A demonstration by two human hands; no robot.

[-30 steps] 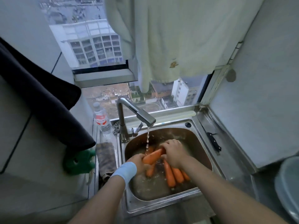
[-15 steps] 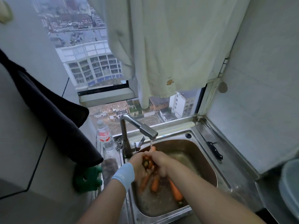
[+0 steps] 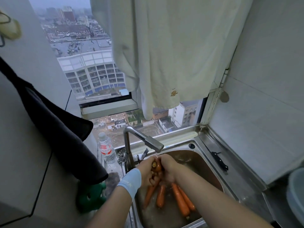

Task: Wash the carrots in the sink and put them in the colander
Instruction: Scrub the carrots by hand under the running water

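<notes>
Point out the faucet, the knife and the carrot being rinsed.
faucet [image 3: 153,143], head view, on the angled spout head.
knife [image 3: 220,161], head view, on the black handle, on the sink ledge.
held carrot [image 3: 157,164], head view, on its upper end between both hands.

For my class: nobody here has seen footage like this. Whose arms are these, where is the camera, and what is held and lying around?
There is no machine: a person's two bare arms, filmed by a camera worn on the head, looking down. The left hand, with a blue wristband, and the right hand together grip one carrot under the running faucet. Four more carrots lie in the steel sink. A water bottle stands to the left of the faucet, and a black knife lies on the right ledge.
</notes>
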